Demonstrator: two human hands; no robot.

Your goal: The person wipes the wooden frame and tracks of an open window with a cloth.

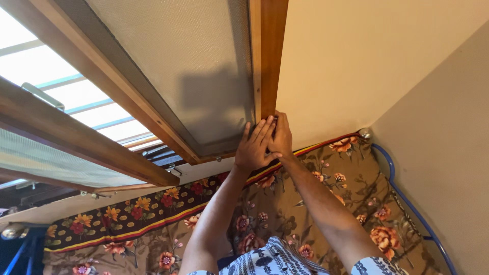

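Both my hands reach up to the lower corner of a wooden window frame (269, 56) fitted with a fine mesh screen (193, 66). My left hand (253, 146) lies flat with its fingers spread against the frame's bottom corner. My right hand (280, 136) presses beside it, partly overlapping, fingers curled at the frame's edge. Whatever sits under the fingers is hidden. Neither hand visibly holds a loose object.
A second wooden-framed screen panel (76, 137) stands swung open at the left, bright daylight behind it. A brown floral fabric (316, 203) covers a bed below, with a blue metal rail (407, 203) along its right side. Cream walls (382, 61) meet at the corner.
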